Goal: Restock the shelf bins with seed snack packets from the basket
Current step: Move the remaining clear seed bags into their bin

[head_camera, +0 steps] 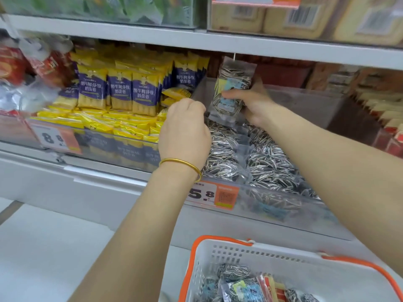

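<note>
My right hand (250, 103) grips a clear packet of striped sunflower seeds (232, 88) and holds it upright over the clear shelf bin (272, 205). Several more seed packets (244, 158) lie flat in that bin. My left hand (184, 129), with a gold bangle on its wrist, hovers over the bin's left side with its fingers curled down; whether it holds anything is hidden. Below, at the bottom right, a white basket with an orange rim (218, 253) holds more seed packets (234, 273).
Left of the seed bin stands a bin of yellow and purple snack packs (122, 92). Red packets (390, 136) fill the bin to the right. An upper shelf edge (218, 42) runs just above the raised packet. A price tag reading 5.8 (214, 195) hangs on the bin front.
</note>
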Demonstrator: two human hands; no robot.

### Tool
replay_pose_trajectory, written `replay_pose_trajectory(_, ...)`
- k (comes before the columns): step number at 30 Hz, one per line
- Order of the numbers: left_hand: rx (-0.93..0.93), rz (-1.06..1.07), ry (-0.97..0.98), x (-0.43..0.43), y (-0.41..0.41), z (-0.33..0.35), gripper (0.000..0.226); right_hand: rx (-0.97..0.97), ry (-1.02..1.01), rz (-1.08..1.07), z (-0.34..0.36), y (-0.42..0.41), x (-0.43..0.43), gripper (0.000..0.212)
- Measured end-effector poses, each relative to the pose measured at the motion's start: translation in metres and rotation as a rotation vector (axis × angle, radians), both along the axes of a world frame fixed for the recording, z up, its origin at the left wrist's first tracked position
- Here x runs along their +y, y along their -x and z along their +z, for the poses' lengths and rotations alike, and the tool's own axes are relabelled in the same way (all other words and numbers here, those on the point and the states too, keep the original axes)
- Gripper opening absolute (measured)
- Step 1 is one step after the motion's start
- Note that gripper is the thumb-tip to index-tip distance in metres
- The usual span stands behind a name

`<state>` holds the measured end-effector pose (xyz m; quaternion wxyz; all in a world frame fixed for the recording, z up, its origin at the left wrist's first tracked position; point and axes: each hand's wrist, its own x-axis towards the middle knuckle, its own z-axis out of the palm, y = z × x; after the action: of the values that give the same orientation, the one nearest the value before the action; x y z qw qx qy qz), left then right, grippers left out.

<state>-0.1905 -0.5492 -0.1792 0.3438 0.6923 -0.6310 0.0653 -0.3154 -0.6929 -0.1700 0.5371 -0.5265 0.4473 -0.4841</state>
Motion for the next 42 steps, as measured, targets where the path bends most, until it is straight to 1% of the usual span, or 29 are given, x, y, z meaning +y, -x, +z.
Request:
replay_pose_trajectory(3,0.033,0.007,0.01,0.0,-0.001,0.001,0.035,0.104,0.047,0.01,-0.007,-0.006,-0.004,0.103)
replay_pose_trajectory(5,0.037,0.005,0.011,0.0,-0.001,0.001,0.034,0.133,0.055,0.011,-0.012,-0.006,-0.011,0.112)
replay_pose_trajectory(7,0.057,0.01,0.015,0.0,-0.001,0.001,0.034,0.143,0.059,0.024,-0.014,-0.007,-0.013,0.117)
replay_pose_trajectory(9,0.07,0.014,0.014,0.001,0.001,0.002,0.034,0.149,0.064,0.036,-0.011,-0.008,-0.012,0.114)
replay_pose_trajectory(13,0.082,0.026,0.005,0.001,0.002,0.003,0.034,0.198,0.068,0.102,-0.009,-0.012,-0.008,0.102)
replay_pose_trajectory(18,0.072,0.019,-0.004,0.001,0.001,0.002,0.034,0.355,0.042,0.17,-0.005,-0.002,-0.016,0.092)
replay_pose_trajectory(21,0.074,0.016,0.005,0.001,0.001,0.002,0.033,0.337,-0.017,0.226,-0.003,0.003,-0.02,0.082)
replay_pose_trajectory(23,0.077,0.014,0.009,0.001,0.002,0.002,0.033,0.321,-0.096,0.23,-0.002,0.004,-0.023,0.09)
replay_pose_trajectory(26,0.08,0.02,0.001,0.001,0.002,0.002,0.033,0.41,-0.178,0.281,0.001,0.003,-0.019,0.108)
replay_pose_trajectory(27,0.08,0.023,-0.002,0.001,0.002,0.002,0.033,0.445,-0.176,0.274,0.002,0.003,-0.018,0.106)
replay_pose_trajectory(29,0.083,0.018,0.005,0.001,0.002,0.002,0.033,0.539,-0.056,0.198,0.003,0.0,-0.015,0.08)
replay_pose_trajectory(30,0.084,0.013,0.009,0.002,0.002,0.002,0.033,0.599,0.013,0.119,0.003,-0.002,-0.013,0.075)
replay_pose_trajectory(31,0.084,0.007,0.011,0.002,0.002,0.002,0.033,0.654,0.071,0.031,0.004,-0.003,-0.011,0.078)
replay_pose_trajectory(32,0.083,0.002,0.01,0.002,0.002,0.002,0.033,0.685,0.098,-0.043,0.003,-0.004,-0.011,0.086)
replay_pose_trajectory(33,0.082,-0.002,0.007,0.002,0.002,0.002,0.033,0.687,0.117,-0.098,0.001,-0.004,-0.011,0.093)
replay_pose_trajectory(35,0.077,-0.002,-0.001,0.002,0.001,0.002,0.033,0.667,0.159,-0.149,-0.003,-0.003,-0.009,0.097)
replay_pose_trajectory(39,0.084,-0.002,-0.001,0.003,0.001,0.002,0.033,0.484,0.177,-0.183,-0.007,0.002,-0.003,0.085)
replay_pose_trajectory(40,0.083,0.003,-0.002,0.003,0.001,0.002,0.033,0.468,0.184,-0.175,-0.008,0.001,-0.001,0.082)
replay_pose_trajectory(42,0.082,0.012,-0.007,0.002,0.002,0.003,0.033,0.507,0.189,-0.124,-0.009,-0.005,0.001,0.073)
